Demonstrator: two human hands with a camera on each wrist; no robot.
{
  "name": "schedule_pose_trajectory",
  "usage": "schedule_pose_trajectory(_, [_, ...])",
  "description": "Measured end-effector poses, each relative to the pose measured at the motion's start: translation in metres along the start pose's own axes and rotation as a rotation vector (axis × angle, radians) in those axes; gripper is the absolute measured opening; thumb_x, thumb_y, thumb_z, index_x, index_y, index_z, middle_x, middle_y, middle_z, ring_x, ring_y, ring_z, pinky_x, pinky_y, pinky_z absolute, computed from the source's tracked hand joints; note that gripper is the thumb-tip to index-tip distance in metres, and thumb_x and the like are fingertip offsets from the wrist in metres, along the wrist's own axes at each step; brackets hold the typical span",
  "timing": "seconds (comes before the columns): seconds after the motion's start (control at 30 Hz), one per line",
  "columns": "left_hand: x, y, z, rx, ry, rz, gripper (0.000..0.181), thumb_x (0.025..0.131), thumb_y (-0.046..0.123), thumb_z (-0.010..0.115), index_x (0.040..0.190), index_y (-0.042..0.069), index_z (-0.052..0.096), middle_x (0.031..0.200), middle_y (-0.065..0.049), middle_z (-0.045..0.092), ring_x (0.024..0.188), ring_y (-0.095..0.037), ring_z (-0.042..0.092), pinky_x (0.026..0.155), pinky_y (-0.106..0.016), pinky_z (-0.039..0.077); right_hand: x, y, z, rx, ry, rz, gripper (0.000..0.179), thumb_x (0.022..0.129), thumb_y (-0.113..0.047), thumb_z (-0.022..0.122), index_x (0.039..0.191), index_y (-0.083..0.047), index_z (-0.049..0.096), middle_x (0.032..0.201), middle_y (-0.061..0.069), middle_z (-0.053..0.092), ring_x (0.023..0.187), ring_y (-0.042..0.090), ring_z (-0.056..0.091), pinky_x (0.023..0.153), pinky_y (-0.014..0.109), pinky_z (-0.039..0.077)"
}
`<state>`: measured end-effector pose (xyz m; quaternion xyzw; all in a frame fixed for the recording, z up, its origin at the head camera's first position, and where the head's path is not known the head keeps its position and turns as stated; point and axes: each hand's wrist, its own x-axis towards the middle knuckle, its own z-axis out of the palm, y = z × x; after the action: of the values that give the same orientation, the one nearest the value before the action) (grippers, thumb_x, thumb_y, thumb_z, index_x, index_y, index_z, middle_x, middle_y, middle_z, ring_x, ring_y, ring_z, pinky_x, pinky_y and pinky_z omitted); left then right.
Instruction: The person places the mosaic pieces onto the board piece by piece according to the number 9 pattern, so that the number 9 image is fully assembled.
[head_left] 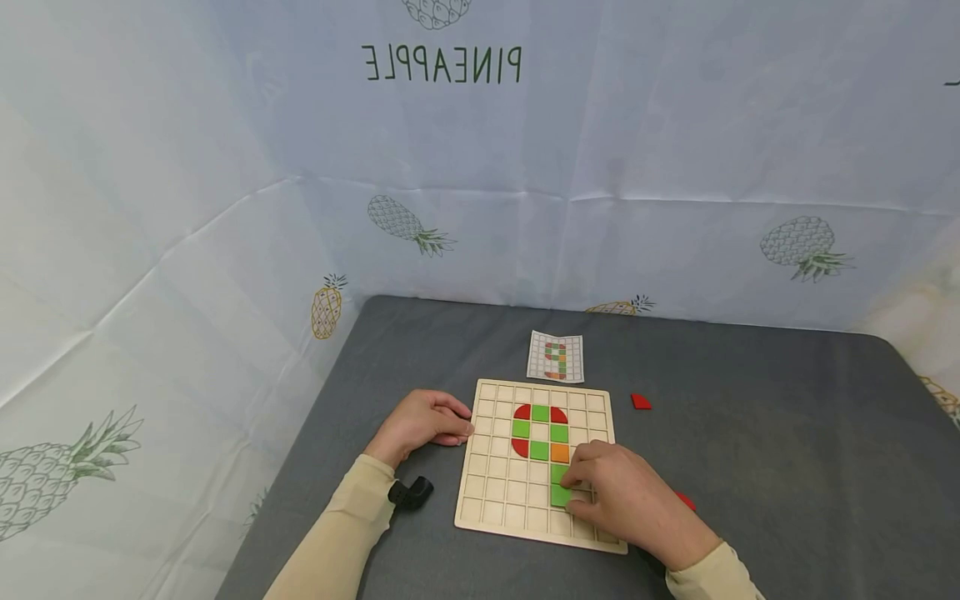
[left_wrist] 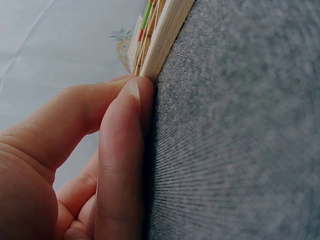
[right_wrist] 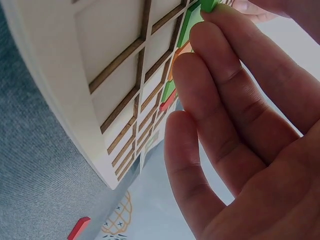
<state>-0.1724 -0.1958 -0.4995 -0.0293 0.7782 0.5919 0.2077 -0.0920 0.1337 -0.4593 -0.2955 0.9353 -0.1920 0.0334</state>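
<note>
A wooden grid board point(head_left: 506, 492) lies on the table, with red quarter-round, green and orange tiles set in its cells. At the board's left edge is my left hand point(head_left: 427, 421); in the left wrist view the thumb point(left_wrist: 122, 135) and index finger pinch that edge. My right hand point(head_left: 626, 492) is over the board's lower right part. Between its thumb and index finger it pinches a green square tile point(head_left: 560, 497), just below another green tile point(head_left: 558, 473) and the orange tile point(head_left: 559, 452). In the right wrist view the held green tile point(right_wrist: 209, 5) shows only partly at the fingertip.
A paper card point(head_left: 533, 360) with a coloured grid pattern lies behind the board. One loose red quarter-round piece point(head_left: 641, 402) is on the grey table point(head_left: 750, 433) to the right; another red piece point(head_left: 686, 501) is partly hidden by the right hand. A pineapple-print curtain point(head_left: 675, 142) surrounds the table.
</note>
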Motion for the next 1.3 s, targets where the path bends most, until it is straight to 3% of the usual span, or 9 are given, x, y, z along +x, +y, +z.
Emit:
schedule_pose_trajectory(0.97, [0.002, 0.003, 0.004, 0.022, 0.0, -0.018, 0.029, 0.082, 0.016, 0.095, 0.106, 0.006, 0.081, 0.089, -0.007, 0.083, 0.077, -0.014, 0.079, 0.073, -0.029, 0.067, -0.006, 0.003, -0.008, -0.032, 0.014, 0.009, 0.016, 0.079, -0.021, 0.094, 0.093, -0.023, 0.087, 0.089, -0.017, 0.067, 0.081, -0.003, 0.055, 0.069, 0.024, 0.053])
schedule_pose_trajectory(1.3, [0.001, 0.0, -0.001, 0.021, 0.001, -0.007, 0.03, 0.083, 0.014, 0.094, 0.108, 0.006, 0.081, 0.089, -0.007, 0.083, 0.079, -0.015, 0.08, 0.076, -0.03, 0.068, -0.036, 0.023, -0.033, -0.05, 0.039, 0.187, 0.018, 0.085, -0.027, 0.094, 0.099, -0.028, 0.084, 0.095, -0.017, 0.065, 0.084, 0.004, 0.057, 0.067, 0.024, 0.049])
